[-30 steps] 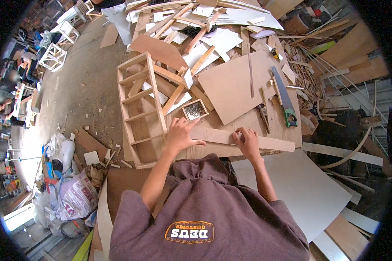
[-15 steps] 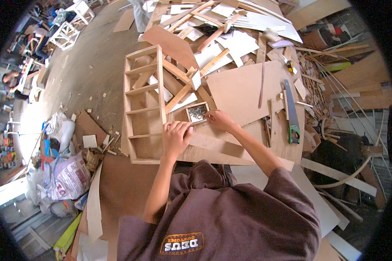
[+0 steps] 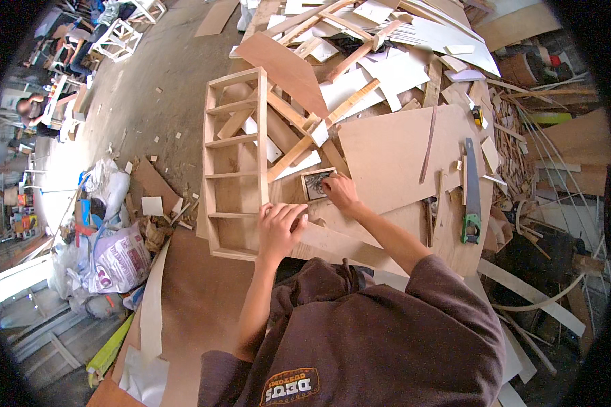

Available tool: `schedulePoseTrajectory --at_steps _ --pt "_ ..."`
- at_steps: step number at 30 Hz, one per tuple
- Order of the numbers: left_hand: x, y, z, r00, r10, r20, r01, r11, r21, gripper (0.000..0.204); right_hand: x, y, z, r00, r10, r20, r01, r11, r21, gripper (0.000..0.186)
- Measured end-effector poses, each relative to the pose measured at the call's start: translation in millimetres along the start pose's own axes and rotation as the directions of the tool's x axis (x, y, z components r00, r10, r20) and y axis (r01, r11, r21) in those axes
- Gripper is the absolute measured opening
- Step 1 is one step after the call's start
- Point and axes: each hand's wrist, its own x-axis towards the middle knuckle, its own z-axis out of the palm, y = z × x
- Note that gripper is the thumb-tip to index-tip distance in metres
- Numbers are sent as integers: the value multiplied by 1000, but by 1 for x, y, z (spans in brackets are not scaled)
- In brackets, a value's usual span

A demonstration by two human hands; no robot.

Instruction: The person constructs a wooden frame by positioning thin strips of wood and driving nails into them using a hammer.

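My left hand (image 3: 282,229) rests on the near right corner of a wooden frame (image 3: 263,156) with several crosspieces. Its fingers lie bent but loosely apart over the edge. My right hand (image 3: 341,191) reaches into a small shallow wooden box (image 3: 306,187), fingertips pinched together among small dark metal pieces (image 3: 315,182) that look like nails. Whatever is between those fingertips is too small to make out. A long flat board (image 3: 346,244) lies in front of both hands on the plywood-topped table.
A green-handled handsaw (image 3: 472,197) and a yellow tape measure (image 3: 478,115) lie to the right, beside a large brown panel (image 3: 397,149). Wood offcuts and white sheets (image 3: 394,78) cover the far side. Filled bags (image 3: 119,258) stand at left; people work farther off.
The view has shifted, so the whole scene sits slightly farther right. My right hand has moved left over the box, its fingertips now farther in. My left hand stays on the frame corner.
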Motion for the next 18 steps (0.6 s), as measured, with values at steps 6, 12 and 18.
schedulePoseTrajectory --at_steps 6,12,18 --pt "2 0 -1 1000 21 -5 -21 1000 5 23 11 -5 -2 992 24 127 5 975 -222 16" --pt "1 -4 1 999 52 0 -52 999 2 23 24 -14 -3 948 205 245 -153 965 -215 17" --pt "0 -6 0 998 64 -19 -65 998 -22 23 23 -13 -6 966 99 237 -50 978 -203 21"
